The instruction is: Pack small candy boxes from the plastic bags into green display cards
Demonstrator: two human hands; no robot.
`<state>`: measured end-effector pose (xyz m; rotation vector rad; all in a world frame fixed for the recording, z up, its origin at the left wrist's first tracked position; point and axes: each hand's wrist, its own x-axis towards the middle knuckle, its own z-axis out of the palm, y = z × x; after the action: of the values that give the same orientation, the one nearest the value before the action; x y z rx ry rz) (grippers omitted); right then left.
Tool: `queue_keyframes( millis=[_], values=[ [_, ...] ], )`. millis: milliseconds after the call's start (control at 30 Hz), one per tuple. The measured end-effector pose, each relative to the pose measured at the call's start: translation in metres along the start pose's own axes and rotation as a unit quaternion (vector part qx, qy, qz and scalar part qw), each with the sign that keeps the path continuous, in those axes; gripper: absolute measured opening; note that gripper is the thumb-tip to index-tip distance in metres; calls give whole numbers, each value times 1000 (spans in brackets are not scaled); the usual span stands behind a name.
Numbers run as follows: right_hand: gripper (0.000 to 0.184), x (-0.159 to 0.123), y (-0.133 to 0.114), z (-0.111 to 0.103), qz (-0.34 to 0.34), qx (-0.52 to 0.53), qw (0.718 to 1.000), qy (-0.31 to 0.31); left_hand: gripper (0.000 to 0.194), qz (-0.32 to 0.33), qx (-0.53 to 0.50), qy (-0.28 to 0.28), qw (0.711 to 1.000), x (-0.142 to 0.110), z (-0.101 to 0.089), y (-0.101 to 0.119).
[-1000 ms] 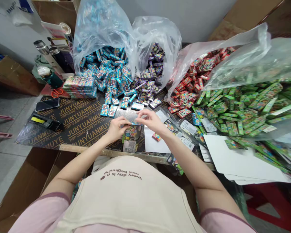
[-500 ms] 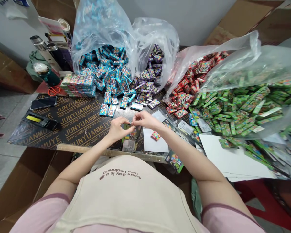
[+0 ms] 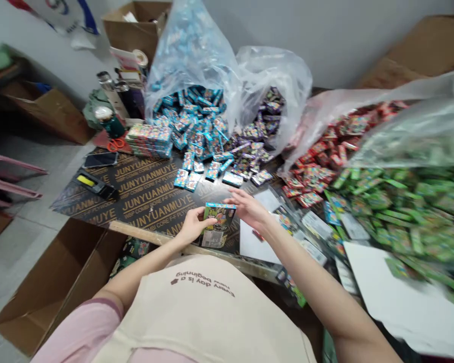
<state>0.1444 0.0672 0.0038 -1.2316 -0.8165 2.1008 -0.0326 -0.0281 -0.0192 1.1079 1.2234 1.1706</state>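
My left hand (image 3: 192,225) pinches the left edge of a small printed packet (image 3: 220,219), dark with green and a pale label panel low down. A blue strip runs along the packet's top edge. My right hand (image 3: 249,209) is just beyond the packet's upper right corner, fingers stretched and apart, holding nothing; whether a fingertip touches the packet I cannot tell. Under my right wrist lies a white sheet (image 3: 249,242), with a small red box (image 3: 258,235) mostly covered by the forearm. Several small blue boxes (image 3: 187,179) lie beyond my hands.
Clear bags spill blue boxes (image 3: 208,113), purple boxes (image 3: 268,113), red boxes (image 3: 318,156) and green packets (image 3: 397,201) across the back and right. At left are a stack of packs (image 3: 150,140), orange scissors (image 3: 115,145), a phone (image 3: 100,159) and a tape dispenser (image 3: 96,185).
The view has swung, shifting the table rightward and down. My hands, earlier together above the packet, have parted; the left now grips the raised packet and the right has opened.
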Motion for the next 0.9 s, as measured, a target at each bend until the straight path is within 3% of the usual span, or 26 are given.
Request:
queue_keyframes(
  millis=[100, 200, 300, 400, 533, 700, 800, 900],
  values=[
    [34, 4, 1, -22, -66, 17, 996, 48, 26, 88, 112, 100, 985, 1, -49, 14],
    [37, 8, 9, -42, -97, -7, 991, 93, 23, 204, 314, 211, 903, 15, -116, 16],
    [40, 7, 20, -50, -101, -55, 986, 121, 27, 214, 465, 237, 826, 39, -174, -6],
    [44, 4, 27, -50, -99, -84, 984, 121, 34, 176, 554, 188, 792, 63, -208, -34],
    [44, 2, 27, -51, -106, -86, 983, 120, 43, 144, 591, 112, 786, 86, -223, -57],
    [42, -1, 28, -57, -115, -92, 981, 128, 49, 117, 578, 91, 802, 101, -231, -61],
    [41, -4, 30, -60, -118, -94, 979, 135, 39, 94, 575, 122, 803, 120, -229, -42],
    [42, -5, 31, -61, -115, -91, 978, 146, 34, 118, 573, 211, 783, 158, -220, -3]
  ],
)
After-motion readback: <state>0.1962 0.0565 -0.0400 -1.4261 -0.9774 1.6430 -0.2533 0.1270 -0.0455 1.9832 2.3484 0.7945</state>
